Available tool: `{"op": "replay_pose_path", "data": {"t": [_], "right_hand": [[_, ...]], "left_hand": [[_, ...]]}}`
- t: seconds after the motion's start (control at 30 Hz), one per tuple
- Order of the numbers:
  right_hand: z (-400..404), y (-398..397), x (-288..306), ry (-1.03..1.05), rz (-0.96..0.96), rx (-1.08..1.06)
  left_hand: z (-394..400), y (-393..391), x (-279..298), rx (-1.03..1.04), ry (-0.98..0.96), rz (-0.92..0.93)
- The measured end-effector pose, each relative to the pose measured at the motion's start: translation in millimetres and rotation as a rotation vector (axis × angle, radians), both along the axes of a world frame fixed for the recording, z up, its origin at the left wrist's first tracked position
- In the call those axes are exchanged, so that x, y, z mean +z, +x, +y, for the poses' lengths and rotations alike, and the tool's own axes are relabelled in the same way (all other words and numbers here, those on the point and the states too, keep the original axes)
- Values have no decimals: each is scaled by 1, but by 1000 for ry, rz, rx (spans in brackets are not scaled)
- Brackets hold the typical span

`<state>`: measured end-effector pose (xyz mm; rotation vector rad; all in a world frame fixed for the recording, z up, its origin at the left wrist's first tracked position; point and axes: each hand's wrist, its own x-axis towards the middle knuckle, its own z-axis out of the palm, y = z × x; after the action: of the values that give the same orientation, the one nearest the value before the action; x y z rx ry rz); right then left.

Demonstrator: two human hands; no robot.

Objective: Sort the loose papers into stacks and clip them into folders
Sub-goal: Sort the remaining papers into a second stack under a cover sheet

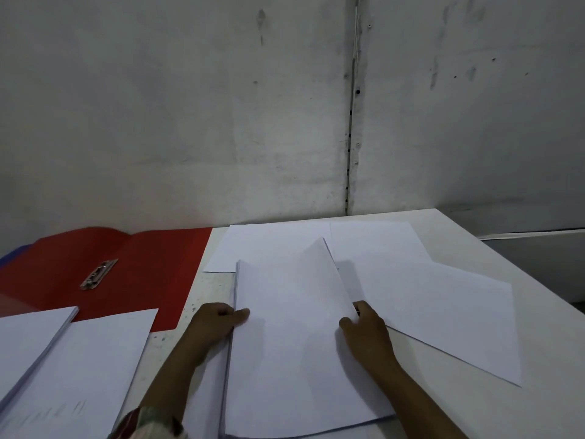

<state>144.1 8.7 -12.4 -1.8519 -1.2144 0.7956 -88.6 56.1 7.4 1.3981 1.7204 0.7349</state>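
A stained grey wall (190,122) with a vertical seam backs a white table (443,400) whose bare patches are speckled with blue marks. In the middle of the table, nearest the person, lies the paper stack (294,359), plain white sheets squared along the left edge, the top sheet lifted so its far right corner stands up in a peak. The left hand (218,321) grips the stack's left edge, thumb on top and fingers curled beside and under it; the right hand (364,324) pinches the right edge of the raised sheet between thumb and fingers. Loose sheets (443,312) lie overlapped and askew just right of and behind the stack, all blank as far as can be seen. At the left, an open red folder (152,274) lies flat with its metal clip (98,274) on the inner face, and two more piles (79,369) sit in front of it, overlapping its near edge. The paper will likely handle as light, limp and slippery: single sheets bend and slide on one another, and edges crease easily. A stack is probably best held by both long edges, squeezed so the sheets stay together, then tapped square before it goes under the clip.
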Motion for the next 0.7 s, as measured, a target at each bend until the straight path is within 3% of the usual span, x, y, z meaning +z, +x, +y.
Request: {"op": "replay_pose_path", "data": {"t": [0.17,0.4,0.47,0.7], "right_hand": [[-3,8,7,18,46,-12],[-5,0,9,-64,-30,13],[-5,-9,9,-100,-89,40],[-12,-31,10,-189,-449,183]], "left_hand": [[-9,-5,-14,135,112,-66],[-18,5,-11,209,107,-105],[-17,4,-8,217,46,-174],[-16,-4,-10,118,-6,-79]]}}
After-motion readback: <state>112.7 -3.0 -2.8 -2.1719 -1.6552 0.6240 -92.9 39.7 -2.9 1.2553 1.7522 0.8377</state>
